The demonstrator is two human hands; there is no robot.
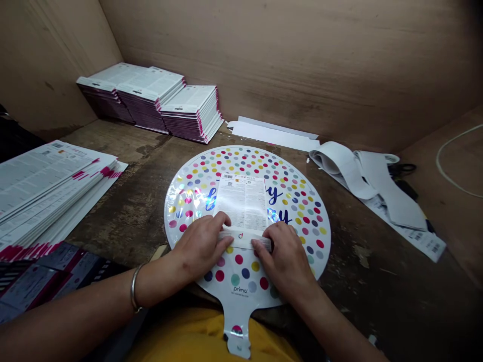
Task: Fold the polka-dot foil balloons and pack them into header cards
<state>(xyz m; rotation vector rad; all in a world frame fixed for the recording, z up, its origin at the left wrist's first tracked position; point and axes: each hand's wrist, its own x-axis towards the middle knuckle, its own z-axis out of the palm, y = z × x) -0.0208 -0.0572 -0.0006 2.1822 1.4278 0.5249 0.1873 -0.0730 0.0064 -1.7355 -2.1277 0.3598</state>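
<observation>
A round foil balloon [241, 274] with coloured dots and blue lettering lies flat and uninflated, its tail towards me. On its middle rests a white printed card [241, 203] with a barcode and small text. The card's near edge is folded into a strip bearing a small logo. My left hand [204, 241] grips the left end of this fold between thumb and fingers. At the right end, my right hand [283, 251] pinches the same fold. The card covers part of the lettering.
Stacks of folded cards [147, 83] stand against the back panel. A pile of flat printed cards [45, 176] lies at the left. Loosely curled label strips [392, 196] lie at the right, by black-handled scissors [405, 168]. White paper strips [273, 133] lie at the back.
</observation>
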